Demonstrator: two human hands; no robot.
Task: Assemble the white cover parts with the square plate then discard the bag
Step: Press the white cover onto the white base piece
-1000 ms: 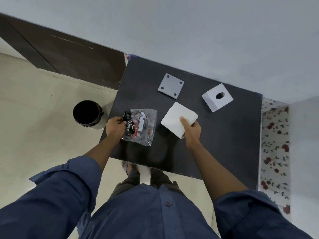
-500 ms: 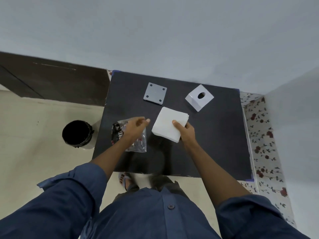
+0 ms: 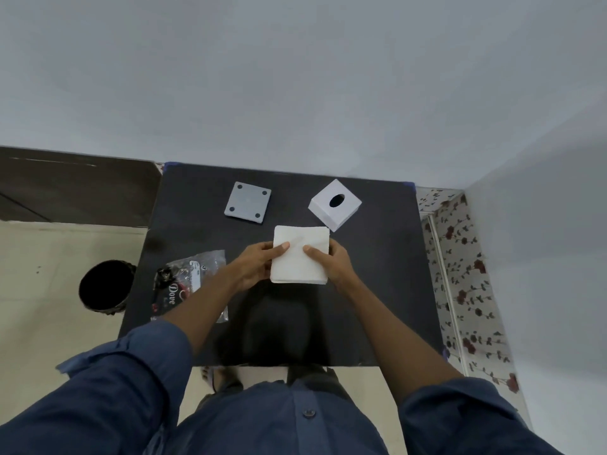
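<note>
White cover part (image 3: 300,254) at table (image 3: 377,290) centre, left hand (image 3: 254,267) clamped on its 9 o'clock edge, right hand (image 3: 331,262) clamped on its 3 o'clock edge, thumbs on top, square plate (image 3: 248,202) at 11 o'clock, holed white cover (image 3: 335,204) at 1 o'clock, bag (image 3: 187,284) at 8 o'clock

A plain pale grey wall (image 3: 295,77) is seen behind a black table (image 3: 377,274), and a second grey wall (image 3: 542,257) meets it at a corner on the right. The floor (image 3: 42,257) is laid in cream tiles. A dark brown panel (image 3: 72,185) is set along the base of the wall at the left. A strip patterned with red flowers (image 3: 466,274) is seen beside the table's right edge. A round black bin (image 3: 103,287) is stood on the floor just left of the table. The light is soft and even.
</note>
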